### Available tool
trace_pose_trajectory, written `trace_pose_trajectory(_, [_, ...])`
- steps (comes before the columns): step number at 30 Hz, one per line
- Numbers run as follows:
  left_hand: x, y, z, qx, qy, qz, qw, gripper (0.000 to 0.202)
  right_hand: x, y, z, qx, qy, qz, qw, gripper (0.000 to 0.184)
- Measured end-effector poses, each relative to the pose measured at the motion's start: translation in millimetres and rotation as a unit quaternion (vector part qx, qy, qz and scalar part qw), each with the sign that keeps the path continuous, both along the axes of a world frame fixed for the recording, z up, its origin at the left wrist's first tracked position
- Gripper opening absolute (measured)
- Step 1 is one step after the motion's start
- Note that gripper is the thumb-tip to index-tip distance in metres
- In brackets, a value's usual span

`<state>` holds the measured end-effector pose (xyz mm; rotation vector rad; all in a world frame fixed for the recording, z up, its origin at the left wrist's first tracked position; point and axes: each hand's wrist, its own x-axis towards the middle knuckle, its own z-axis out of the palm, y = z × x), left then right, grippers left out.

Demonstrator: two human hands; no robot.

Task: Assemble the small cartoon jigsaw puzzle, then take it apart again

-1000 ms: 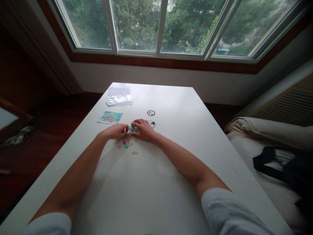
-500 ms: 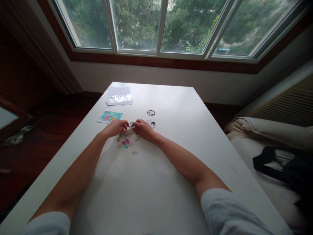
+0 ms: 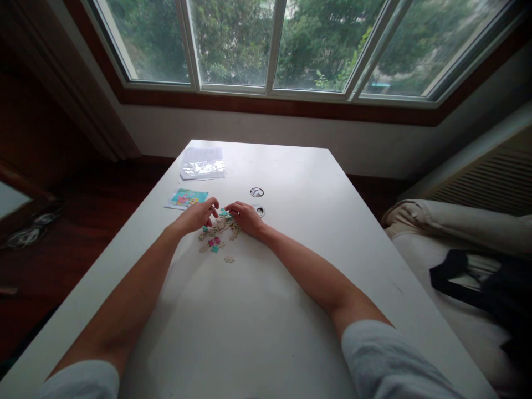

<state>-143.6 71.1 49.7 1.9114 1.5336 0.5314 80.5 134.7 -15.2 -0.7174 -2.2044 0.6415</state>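
A loose pile of jigsaw puzzle pieces [image 3: 222, 223] lies on the white table [image 3: 257, 310]. Most show beige backs; several are turquoise, and a pink piece [image 3: 214, 241] sits toward the near side. My left hand [image 3: 199, 214] hovers at the pile's left edge, its fingers curved and apart, with nothing visible between them. At the right edge, my right hand [image 3: 246, 217] reaches over the pieces with bent, spread fingers. Its fingertips are beside a turquoise piece [image 3: 224, 212]; whether they touch it is too small to tell.
Behind my left hand lies a colourful picture card [image 3: 188, 197]. Farther back is a clear plastic bag [image 3: 203, 163] with papers. Two round cable holes [image 3: 256, 192] mark the table. A sofa [image 3: 440, 238] with a dark bag [image 3: 469, 282] stands to the right.
My left hand has lifted slightly and its fingers have parted from the pile. My right fingers have shifted a little, and more of the turquoise piece shows between the hands.
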Motion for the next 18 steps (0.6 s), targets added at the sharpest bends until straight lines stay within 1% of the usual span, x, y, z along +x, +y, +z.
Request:
trace_pose_trajectory(5, [0,0,2.5,0.010,0.031,-0.001,0.999,0.021,0,-1,0.5,-0.008,0.012,-0.003,1.000,0.029])
trace_pose_trajectory(9, [1,0,6.7,0.011,0.063,-0.024,0.998,0.025,1,-3,4.2,-0.016,0.027,-0.001,1.000,0.027])
trace_pose_trajectory(11, [2,-1,9.2,0.022,0.091,-0.039,0.995,0.026,1,-2,5.6,-0.020,0.044,0.005,0.999,0.025])
trace_pose_trajectory(13, [3,-2,11.6,0.049,0.129,-0.042,0.990,0.026,2,0,5.9,-0.027,0.064,0.003,0.998,0.023])
trace_pose_trajectory(15, [4,-3,13.3,0.080,0.169,-0.038,0.982,0.024,3,4,4.9,-0.044,0.083,-0.010,0.996,0.024])
trace_pose_trajectory(18, [6,-4,14.5,0.105,0.199,-0.050,0.973,0.022,6,11,2.1,-0.089,0.109,-0.055,0.989,0.025])
